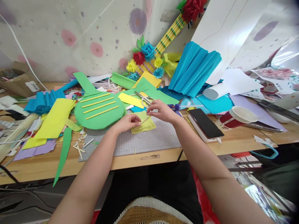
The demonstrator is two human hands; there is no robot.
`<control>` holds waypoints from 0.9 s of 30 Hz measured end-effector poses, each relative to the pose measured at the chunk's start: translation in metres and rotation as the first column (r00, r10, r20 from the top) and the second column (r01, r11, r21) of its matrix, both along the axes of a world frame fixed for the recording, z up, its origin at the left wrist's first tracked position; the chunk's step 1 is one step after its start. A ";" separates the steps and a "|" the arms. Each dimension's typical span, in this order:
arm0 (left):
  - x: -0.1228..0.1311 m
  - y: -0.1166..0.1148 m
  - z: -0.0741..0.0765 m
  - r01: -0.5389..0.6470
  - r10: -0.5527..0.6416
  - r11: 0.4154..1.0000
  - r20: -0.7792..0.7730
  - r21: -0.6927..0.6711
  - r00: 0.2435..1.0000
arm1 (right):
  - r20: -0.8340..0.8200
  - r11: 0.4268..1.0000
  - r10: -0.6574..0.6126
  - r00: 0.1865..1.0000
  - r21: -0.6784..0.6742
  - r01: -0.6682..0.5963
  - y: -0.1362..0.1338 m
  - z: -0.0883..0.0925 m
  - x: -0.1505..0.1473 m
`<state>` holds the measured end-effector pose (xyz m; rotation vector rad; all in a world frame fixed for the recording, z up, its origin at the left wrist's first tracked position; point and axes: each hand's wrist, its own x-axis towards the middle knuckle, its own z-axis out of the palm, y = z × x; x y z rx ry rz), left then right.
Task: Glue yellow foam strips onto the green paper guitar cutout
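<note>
A thin stick (145,120) runs at a slant between my two hands, over a small square of yellow crepe paper (149,125). My left hand (128,122) pinches its lower left end. The upper right end is between the fingertips of my right hand (161,111). Beneath the yellow square lies a grey cutting mat (133,143). Left of my hands rests a rounded green paper shape (100,121) with several yellow strips across it. Scissors (146,100) lie just beyond my right hand, near a blue glue gun (174,107).
A black phone (205,123) and a paper cup (235,118) stand to the right. Yellow crepe paper (53,119) and white scraps (80,149) lie left. At the back are pleated blue paper (195,70) and a yellow paper guitar with flowers (169,34).
</note>
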<state>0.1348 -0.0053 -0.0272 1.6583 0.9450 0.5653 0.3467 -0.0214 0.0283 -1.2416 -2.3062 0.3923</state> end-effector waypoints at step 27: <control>-0.001 -0.003 0.000 0.002 -0.001 0.999 0.027 -0.039 1.000 | 0.101 0.883 0.277 0.955 -0.419 -0.212 0.024 -0.013 0.001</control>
